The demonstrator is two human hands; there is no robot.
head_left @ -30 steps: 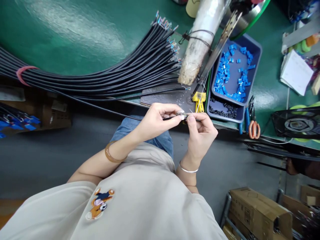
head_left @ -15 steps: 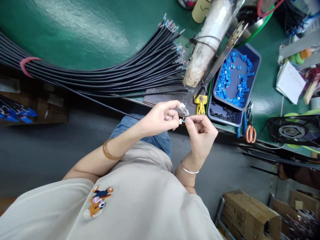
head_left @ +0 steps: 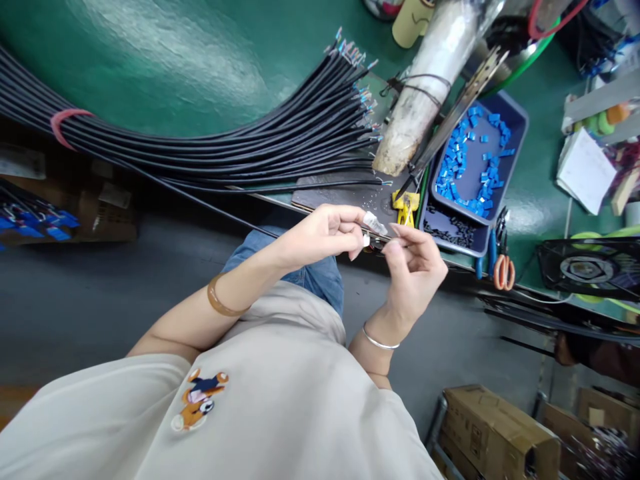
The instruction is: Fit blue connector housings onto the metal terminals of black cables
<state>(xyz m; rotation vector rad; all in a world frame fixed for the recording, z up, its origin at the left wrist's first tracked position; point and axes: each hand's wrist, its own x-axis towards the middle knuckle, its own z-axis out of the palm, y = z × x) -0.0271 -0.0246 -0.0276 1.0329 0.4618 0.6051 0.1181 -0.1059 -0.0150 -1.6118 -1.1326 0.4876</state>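
Note:
My left hand (head_left: pixel 333 233) is closed on the end of a black cable (head_left: pixel 235 219), which runs in from the left under my wrist. White wrapping (head_left: pixel 375 223) covers the tip of its index finger. Just to the right, my right hand (head_left: pixel 413 257) has its thumb and curled fingers close together by the cable's stripped end; motion blurs the fingertips, and anything between them is hidden. Behind my hands, a large bundle of black cables (head_left: pixel 240 143) with stripped, coloured wire ends lies on the green table. A yellow tool (head_left: pixel 406 205) sits just beyond my right fingers.
A grey tray (head_left: pixel 520 130) of blue connectors overlaps another bin (head_left: pixel 453 243) holding small black parts. Orange-handled scissors (head_left: pixel 504 272) are at the table edge. A wrapped roll (head_left: pixel 420 100) lies behind. Cardboard boxes (head_left: pixel 500 427) stand at lower right.
My right hand has shifted slightly right, away from my left fingers, and its index finger has lifted from the thumb. The left hand stays nearly where it was. The view has shifted slightly.

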